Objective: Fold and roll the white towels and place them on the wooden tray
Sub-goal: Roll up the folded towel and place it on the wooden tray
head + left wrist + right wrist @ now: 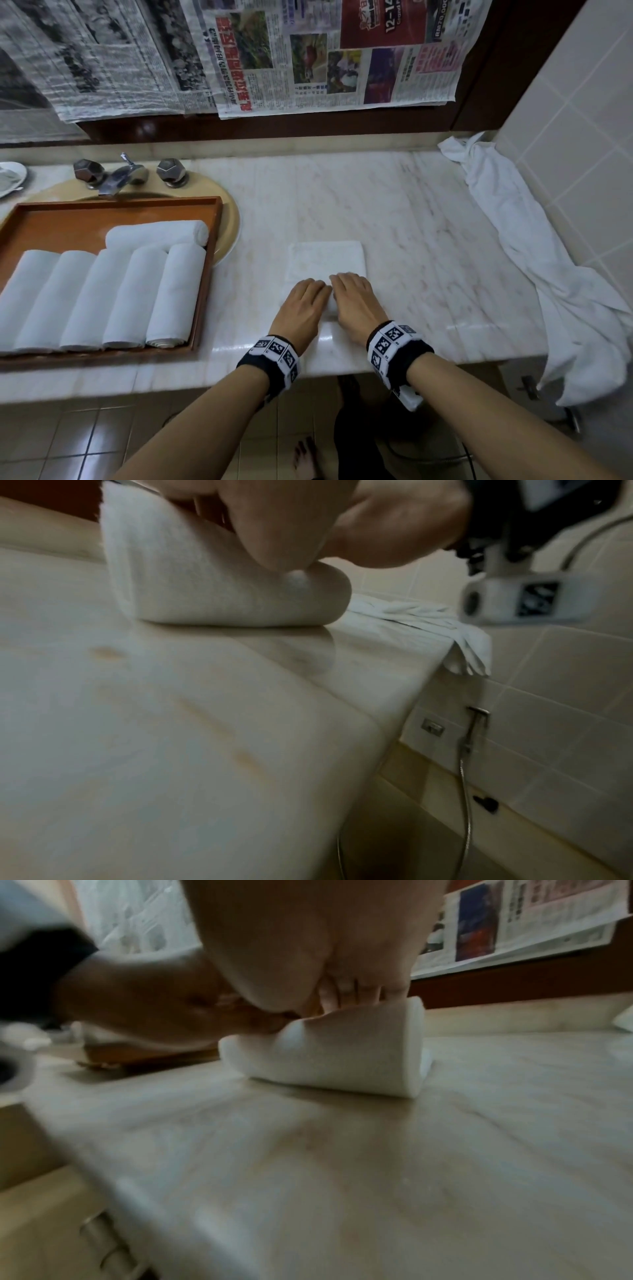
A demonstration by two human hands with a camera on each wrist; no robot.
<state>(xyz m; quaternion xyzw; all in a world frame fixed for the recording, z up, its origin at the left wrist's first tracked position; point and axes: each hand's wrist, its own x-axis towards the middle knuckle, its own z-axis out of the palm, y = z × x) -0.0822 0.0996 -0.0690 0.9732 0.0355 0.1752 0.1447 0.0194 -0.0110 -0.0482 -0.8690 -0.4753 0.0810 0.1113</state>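
A folded white towel (pixel 327 260) lies on the marble counter (pixel 428 222), its near end wound into a roll (pixel 212 593) (pixel 342 1056). My left hand (pixel 305 301) (pixel 274 528) and right hand (pixel 352 298) (pixel 308 947) sit side by side on that roll, fingers curled over its top and the left thumb against its near side. The far half of the towel is still flat. The wooden tray (pixel 68 229) rests at the left over the sink and holds several rolled white towels (pixel 137 294), one lying crosswise behind the row.
A loose white towel (pixel 534 246) (pixel 428 620) is strewn along the right side of the counter and hangs over its front edge. A faucet (pixel 116 178) stands behind the tray. Newspapers (pixel 308 58) cover the mirror. A tiled wall (pixel 582 120) closes off the right.
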